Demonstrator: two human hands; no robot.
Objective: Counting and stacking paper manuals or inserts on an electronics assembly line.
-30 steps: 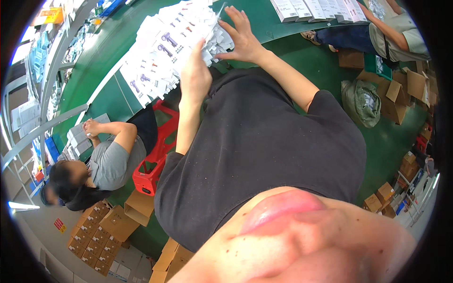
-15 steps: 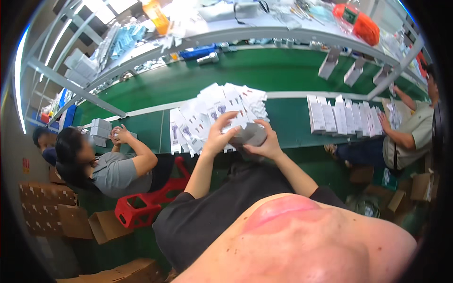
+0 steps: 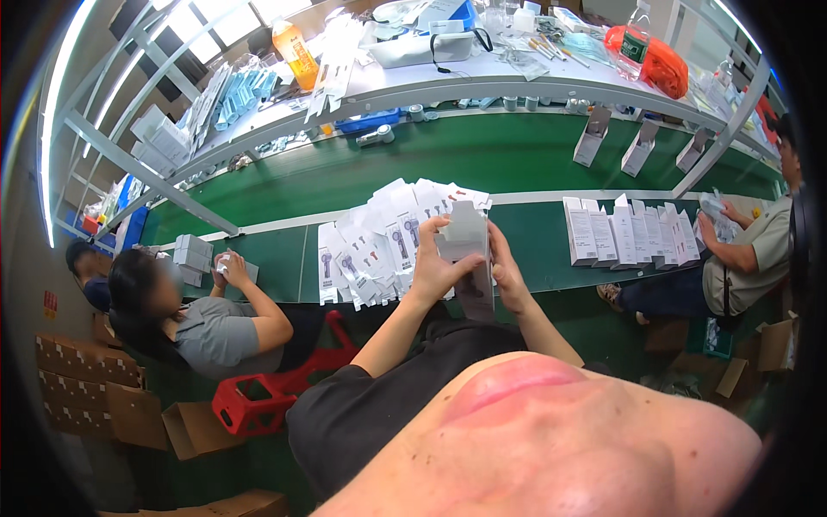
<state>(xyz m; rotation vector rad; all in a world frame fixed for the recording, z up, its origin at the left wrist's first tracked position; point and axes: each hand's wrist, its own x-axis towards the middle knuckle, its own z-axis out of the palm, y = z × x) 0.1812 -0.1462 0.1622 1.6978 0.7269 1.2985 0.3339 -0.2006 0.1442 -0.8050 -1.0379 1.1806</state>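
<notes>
Between my two hands stands a small white-grey carton (image 3: 466,231), its end flap raised and its lower part in shadow above my lap. My left hand (image 3: 438,269) grips its left side, with the thumb across the near face. Along the right edge my right hand (image 3: 508,274) is closed, fingers stretched up the side wall. Just beyond and to the left, flattened printed cartons (image 3: 366,246) lie in an overlapping pile on the green bench. What is inside the held carton cannot be made out.
Upright white cartons (image 3: 633,233) stand in a row at right, beside a co-worker (image 3: 749,250). Another co-worker (image 3: 215,319) sits at left near stacked boxes (image 3: 192,253) and a red stool (image 3: 250,405). Open cartons (image 3: 638,148) stand on the green belt (image 3: 482,159) under a crowded shelf (image 3: 413,76).
The carton has been turned from lying sideways to upright, its flap now pointing away. Both hands have shifted to its sides. The head view has tilted slightly upward.
</notes>
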